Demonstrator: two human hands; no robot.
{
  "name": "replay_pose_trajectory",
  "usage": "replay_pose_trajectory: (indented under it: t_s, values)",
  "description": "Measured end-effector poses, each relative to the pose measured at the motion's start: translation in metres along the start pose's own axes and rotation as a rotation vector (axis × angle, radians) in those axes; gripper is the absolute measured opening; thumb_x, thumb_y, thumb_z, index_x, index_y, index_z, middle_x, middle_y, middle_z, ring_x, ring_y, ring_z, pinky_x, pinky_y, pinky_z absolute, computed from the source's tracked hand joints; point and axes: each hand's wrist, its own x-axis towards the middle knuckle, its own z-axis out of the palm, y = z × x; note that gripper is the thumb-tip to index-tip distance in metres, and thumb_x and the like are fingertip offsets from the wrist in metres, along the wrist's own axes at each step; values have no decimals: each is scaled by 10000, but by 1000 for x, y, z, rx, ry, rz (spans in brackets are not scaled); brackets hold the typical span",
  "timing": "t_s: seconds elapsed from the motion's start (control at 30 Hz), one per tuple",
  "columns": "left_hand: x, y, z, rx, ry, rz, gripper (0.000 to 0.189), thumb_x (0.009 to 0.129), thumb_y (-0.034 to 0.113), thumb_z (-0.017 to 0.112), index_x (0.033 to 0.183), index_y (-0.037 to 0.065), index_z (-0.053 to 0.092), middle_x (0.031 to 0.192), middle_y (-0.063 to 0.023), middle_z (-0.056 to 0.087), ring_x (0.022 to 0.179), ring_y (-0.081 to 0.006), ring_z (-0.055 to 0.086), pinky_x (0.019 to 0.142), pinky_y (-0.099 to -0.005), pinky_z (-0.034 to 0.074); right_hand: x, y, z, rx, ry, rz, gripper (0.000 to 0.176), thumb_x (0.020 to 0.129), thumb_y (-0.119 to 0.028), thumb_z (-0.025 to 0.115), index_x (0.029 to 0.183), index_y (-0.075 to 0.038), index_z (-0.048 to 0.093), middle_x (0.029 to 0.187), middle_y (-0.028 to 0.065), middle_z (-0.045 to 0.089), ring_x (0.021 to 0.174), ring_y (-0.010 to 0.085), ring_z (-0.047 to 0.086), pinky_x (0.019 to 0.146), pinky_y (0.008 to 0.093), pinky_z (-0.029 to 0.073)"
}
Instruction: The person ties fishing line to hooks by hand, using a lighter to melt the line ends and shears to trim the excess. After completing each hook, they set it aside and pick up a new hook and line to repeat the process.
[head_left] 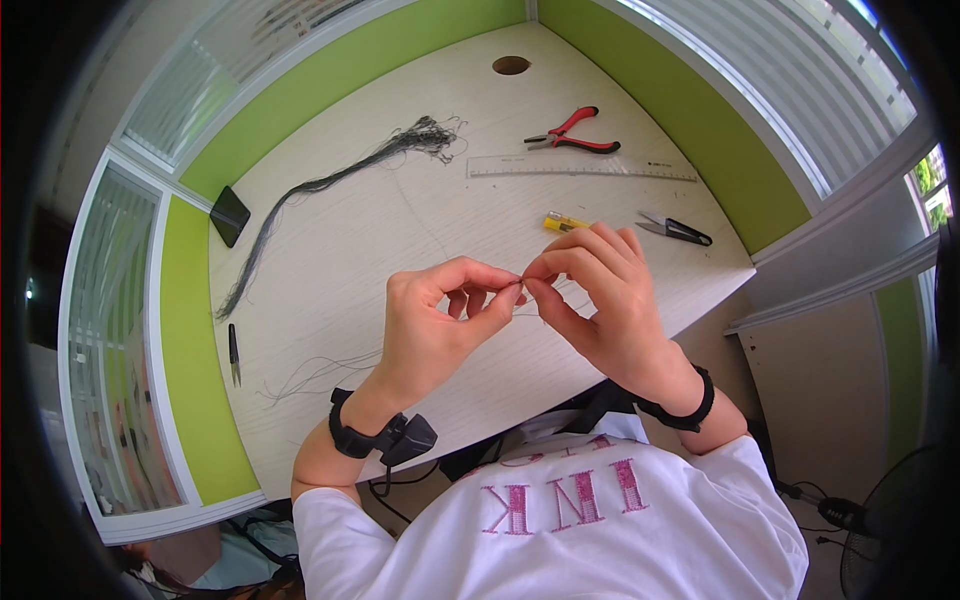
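My left hand (435, 312) and my right hand (607, 300) meet over the table's middle, fingertips almost touching. Each pinches thumb against forefinger on a thin dark strand, mostly hidden by the fingers. Loose thin strands (325, 372) trail across the tabletop to the left of my left wrist, and a fine end shows below the right fingers. Further back lies a long bundle of dark strands (340, 178), frayed and tangled at its far end. A yellow lighter-like object (564, 222) lies just beyond my right hand, partly covered by it.
Red-and-black pliers (575, 138) lie open behind a clear ruler (580, 168). Thread snips (676, 229) are at the right, and black-handled tweezers (234, 352) at the left edge. A dark phone-like slab (230, 216) leans against the green partition (205, 350). The table has a round hole (511, 66) at the back.
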Motion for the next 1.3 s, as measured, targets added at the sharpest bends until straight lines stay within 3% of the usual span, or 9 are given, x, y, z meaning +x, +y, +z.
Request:
replay_pose_trajectory:
  t_s: [0.17,0.23,0.6,0.7,0.77,0.87,1.0,1.17,1.3]
  values:
    - [2,-1,-5,-69,11,-28,42,783,44,656,817,21,661,736,-36,673,598,-43,532,522,-180,383,-2,36,-12,-136,55,109,148,715,-7,668,824,-60,582,790,35,570,758,216,550,659,319,391]
    - [3,-2,-6,-96,-17,-27,51,799,-9,625,845,-6,646,783,-70,679,665,-68,582,574,-189,427,-14,60,-9,-383,-119,217,143,739,-32,663,866,-52,601,840,66,583,802,236,566,706,332,424]
    - [3,1,-4,-411,-73,-269,110,824,24,626,896,-57,645,826,-131,667,801,-154,638,745,-246,490,-17,84,7,-595,-378,119,186,788,-133,640,926,-13,605,875,114,570,841,254,554,758,346,429]
    - [2,3,-5,-390,-64,-281,107,827,26,625,894,-56,644,822,-129,667,797,-151,637,742,-243,491,-10,54,-6,-205,-171,360,178,842,-123,586,964,7,582,870,99,577,813,197,563,723,308,431]
    - [2,2,-5,-386,-65,-270,100,829,19,621,894,-54,642,823,-124,665,800,-151,637,741,-240,490,-8,28,-12,653,45,723,178,901,-121,502,1009,17,535,852,54,555,771,118,524,695,270,416]
    - [3,1,-3,-351,-72,-238,86,830,4,614,894,-49,635,828,-111,658,809,-150,636,741,-237,489,-14,10,-13,892,-57,623,207,936,-164,450,1044,7,491,845,18,510,761,83,456,697,247,389]
    - [1,2,-4,-311,-51,-198,71,830,-17,605,894,-45,620,849,-94,640,822,-151,632,741,-235,487,-16,0,2,911,-135,661,291,958,-281,416,999,-5,500,840,14,489,728,97,412,703,237,361]
    - [0,3,-6,-243,-59,-164,64,834,-18,599,890,-46,611,866,-93,634,828,-148,628,736,-237,487,-17,0,16,1032,-10,674,487,967,-444,341,764,-33,503,711,8,453,676,110,395,667,244,351]
    - [0,5,-6,-209,-80,-149,58,831,-13,604,883,-39,608,862,-84,631,822,-138,622,730,-236,484,-13,-9,12,1036,-37,781,492,960,-452,359,683,-56,453,626,-8,409,606,102,368,604,236,337]
